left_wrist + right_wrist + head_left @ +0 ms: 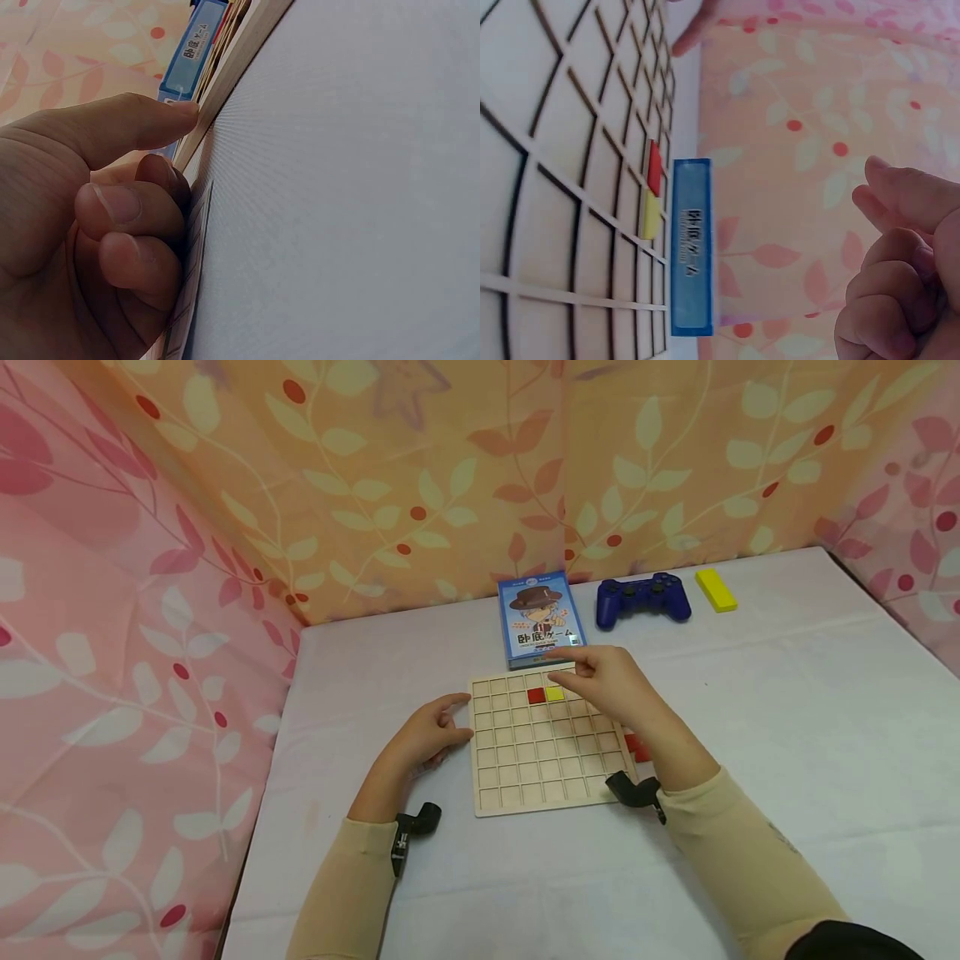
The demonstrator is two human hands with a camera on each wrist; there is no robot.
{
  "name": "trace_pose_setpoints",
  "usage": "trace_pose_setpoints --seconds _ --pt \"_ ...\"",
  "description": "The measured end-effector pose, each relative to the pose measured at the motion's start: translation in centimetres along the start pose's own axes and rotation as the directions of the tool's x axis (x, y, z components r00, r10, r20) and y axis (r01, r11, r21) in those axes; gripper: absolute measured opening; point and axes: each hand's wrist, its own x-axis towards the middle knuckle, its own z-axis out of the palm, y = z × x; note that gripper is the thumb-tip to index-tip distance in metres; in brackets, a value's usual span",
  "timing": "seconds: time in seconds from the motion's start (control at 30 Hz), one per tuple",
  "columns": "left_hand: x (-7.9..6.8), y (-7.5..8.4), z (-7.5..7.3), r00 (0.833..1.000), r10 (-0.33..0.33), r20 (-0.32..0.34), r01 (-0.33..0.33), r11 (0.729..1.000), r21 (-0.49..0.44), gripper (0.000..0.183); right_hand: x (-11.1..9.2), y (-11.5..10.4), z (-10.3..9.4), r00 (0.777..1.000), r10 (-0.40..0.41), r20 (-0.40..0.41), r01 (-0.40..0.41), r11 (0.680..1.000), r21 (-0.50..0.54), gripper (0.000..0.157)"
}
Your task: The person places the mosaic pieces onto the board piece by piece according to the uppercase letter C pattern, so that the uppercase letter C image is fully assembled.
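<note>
A square wooden grid board [517, 747] lies on the white cloth, with a red tile [536, 695] and a yellow tile [554, 693] side by side in its upper cells. My left hand [427, 731] touches the board's left edge with the tips of thumb and index finger, spread apart; its other fingers are curled in. Over the upper right of the board hovers my right hand [611, 685], thumb and index finger apart with nothing seen between them. In the right wrist view its other fingers [889, 292] are curled. Loose red tiles [637, 747] lie by the board's right edge, partly hidden by the right arm.
Right behind the board lies a blue box [542, 620] with a cartoon figure in a hat. A dark blue game controller [643, 598] and a yellow block [716, 590] are farther right. Floral curtains [420, 485] hang behind the table and at both sides.
</note>
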Motion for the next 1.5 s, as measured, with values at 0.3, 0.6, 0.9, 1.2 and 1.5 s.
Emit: trace_pose_setpoints --seconds 0.3,0.6,0.9,1.2,1.5 --pt "0.0 0.0 0.0 1.0 -0.002 -0.002 0.002 1.0 -0.002 0.067 -1.7 -1.5 -2.6 0.998 -0.001 -0.055 0.004 0.999 0.048 0.035" --pt "-0.1 0.1 0.0 1.0 0.011 0.001 -0.011 1.0 -0.001 0.066 -2.2 -0.7 -4.5 0.988 0.072 -0.135 -0.064 0.996 0.063 0.033" --pt "-0.1 0.0 0.1 1.0 -0.006 -0.004 0.006 1.0 0.008 0.067 -2.4 1.9 -6.8 0.982 0.126 -0.141 -0.122 0.992 0.037 0.039" --pt "-0.1 0.0 0.1 1.0 -0.015 -0.009 0.015 1.0 0.019 0.067 -2.5 5.1 -8.9 0.975 0.216 0.048 -0.214 0.976 -0.038 0.045" --pt "-0.2 0.1 0.0 1.0 -0.007 -0.009 0.008 1.0 0.03 0.068 -2.4 8.5 -9.0 0.899 0.338 0.277 -0.353 0.936 0.005 0.047"
